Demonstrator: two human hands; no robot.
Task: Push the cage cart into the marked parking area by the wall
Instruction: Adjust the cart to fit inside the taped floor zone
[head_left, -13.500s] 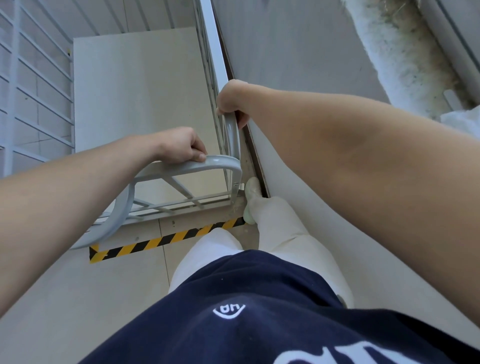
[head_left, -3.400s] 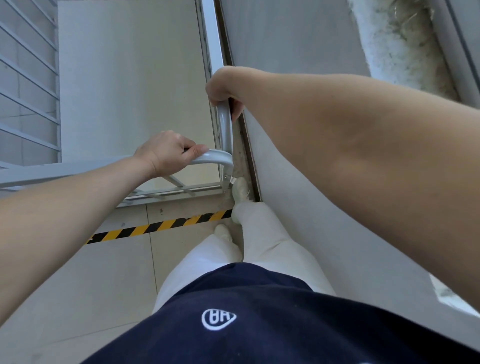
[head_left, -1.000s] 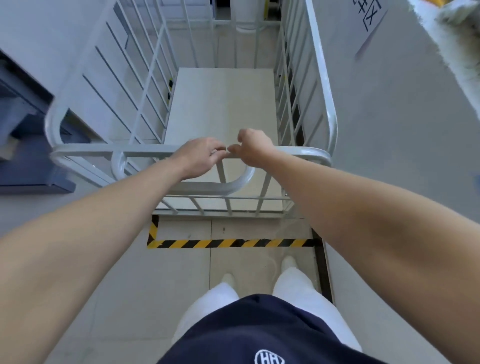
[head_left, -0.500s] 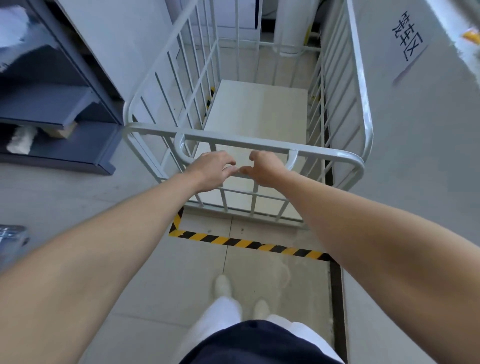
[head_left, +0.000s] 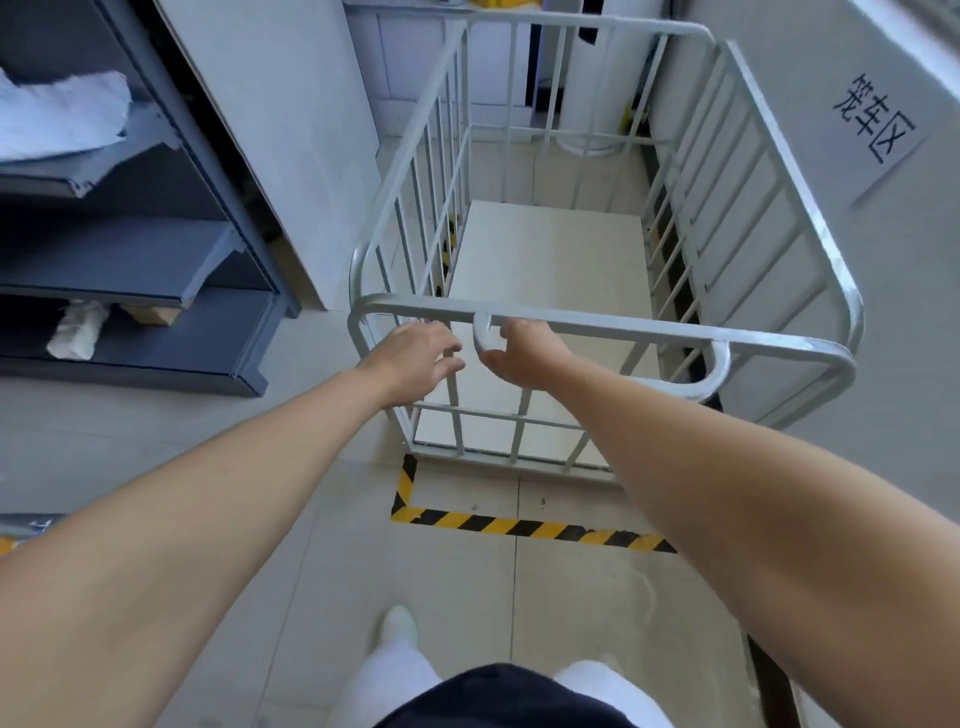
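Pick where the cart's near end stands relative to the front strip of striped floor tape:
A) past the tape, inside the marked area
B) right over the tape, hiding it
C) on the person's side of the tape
A: the near end of the cart stands beyond the front strip of tape, with a band of bare floor showing between them.

Cool, bright, even light fills the scene, and no single source is in view. The floor (head_left: 311, 519) around the cart (head_left: 613, 329) looks pale and slightly washed out, with only faint, soft shadows. The cart's right rail carries a mild sheen. The shelf (head_left: 130, 260) left of the cart is darker and bowed by wide-angle distortion. The left hand (head_left: 415, 364), right hand (head_left: 524, 353) and the shoe (head_left: 397, 626) below the cart are slightly smeared.
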